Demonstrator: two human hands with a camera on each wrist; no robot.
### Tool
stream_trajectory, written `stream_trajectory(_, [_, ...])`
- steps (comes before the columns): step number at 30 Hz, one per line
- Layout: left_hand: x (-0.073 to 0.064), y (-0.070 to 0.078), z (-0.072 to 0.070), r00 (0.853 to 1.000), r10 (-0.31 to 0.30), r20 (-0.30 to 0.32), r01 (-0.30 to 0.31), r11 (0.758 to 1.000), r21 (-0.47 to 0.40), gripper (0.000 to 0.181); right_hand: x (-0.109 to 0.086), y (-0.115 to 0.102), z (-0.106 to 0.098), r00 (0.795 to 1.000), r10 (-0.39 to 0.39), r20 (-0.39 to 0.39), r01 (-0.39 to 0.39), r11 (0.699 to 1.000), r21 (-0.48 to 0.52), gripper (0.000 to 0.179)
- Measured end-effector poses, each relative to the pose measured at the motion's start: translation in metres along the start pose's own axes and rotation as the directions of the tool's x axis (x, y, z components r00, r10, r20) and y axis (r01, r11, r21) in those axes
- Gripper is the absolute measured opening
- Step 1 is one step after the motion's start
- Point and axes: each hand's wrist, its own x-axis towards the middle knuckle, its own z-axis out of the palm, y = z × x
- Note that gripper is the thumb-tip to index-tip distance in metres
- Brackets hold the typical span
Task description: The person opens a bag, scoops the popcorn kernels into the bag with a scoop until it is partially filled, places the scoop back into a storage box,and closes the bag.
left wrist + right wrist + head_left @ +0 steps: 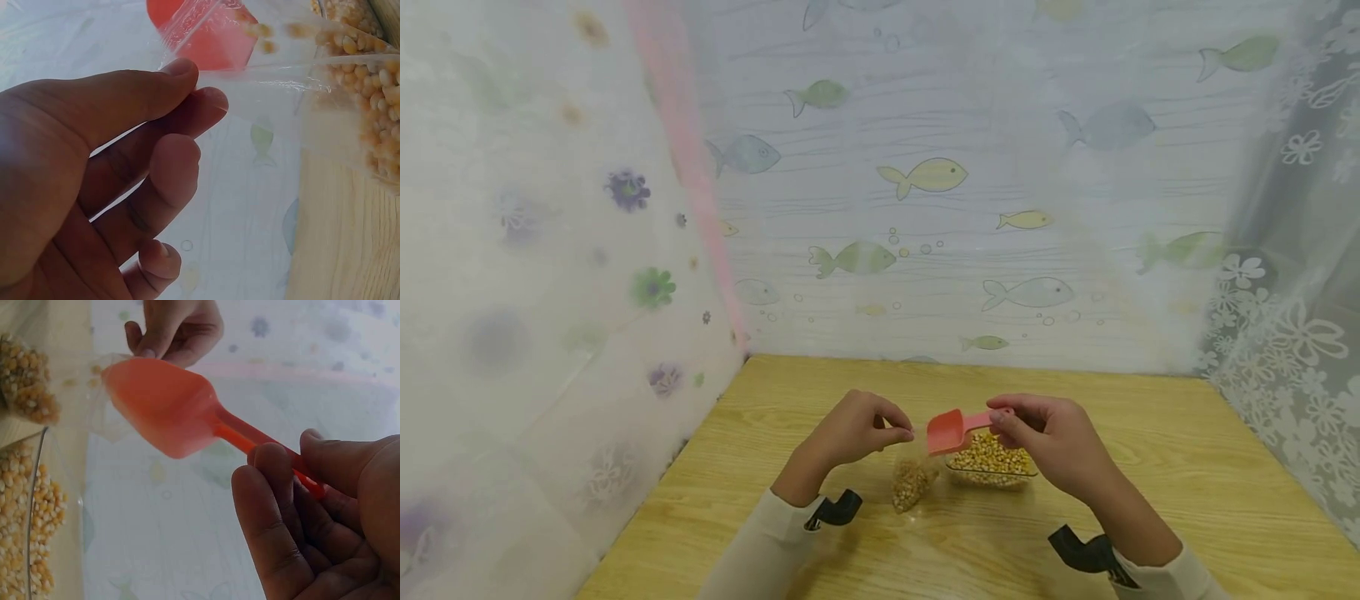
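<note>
My left hand [855,429] pinches the top edge of a clear plastic bag [350,125] between thumb and forefinger. Corn kernels [912,485] fill the bag's lower part, and a few more show partway down inside it in the left wrist view. By its handle, my right hand [1060,437] holds a red plastic scoop [165,403], its bowl tilted toward the bag's mouth. No kernels show in the scoop's bowl. Beneath the scoop and right hand stands a clear container [992,476] heaped with yellow corn kernels [988,454].
The wood-grain table [760,400] carries the bag and container near its middle. Behind it hangs a fish-print curtain [925,250]. A floral sheet [550,292] closes the left side, and another flowered sheet [1292,317] the right. Black wrist mounts [838,508] sit on both sleeves.
</note>
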Motion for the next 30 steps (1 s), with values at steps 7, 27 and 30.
stream_trajectory(7, [-0.001, 0.002, -0.003, 1.0, -0.003, 0.005, 0.003, 1.0, 0.006, 0.01, -0.002, -0.005, 0.001, 0.997, -0.058, -0.043, 0.055, 0.996, -0.065, 0.03])
stream_trajectory(27, [-0.001, 0.001, -0.003, 0.993, -0.03, -0.112, 0.044, 0.992, 0.118, 0.011, 0.013, 0.022, -0.022, 0.992, 0.111, -0.056, -0.1, 0.982, 0.162, 0.039])
stream_trajectory(30, [-0.001, 0.0, -0.002, 0.992, -0.043, -0.123, 0.059, 0.99, 0.131, 0.01, 0.014, 0.031, -0.024, 0.986, 0.158, -0.054, -0.145, 0.972, 0.185, 0.04])
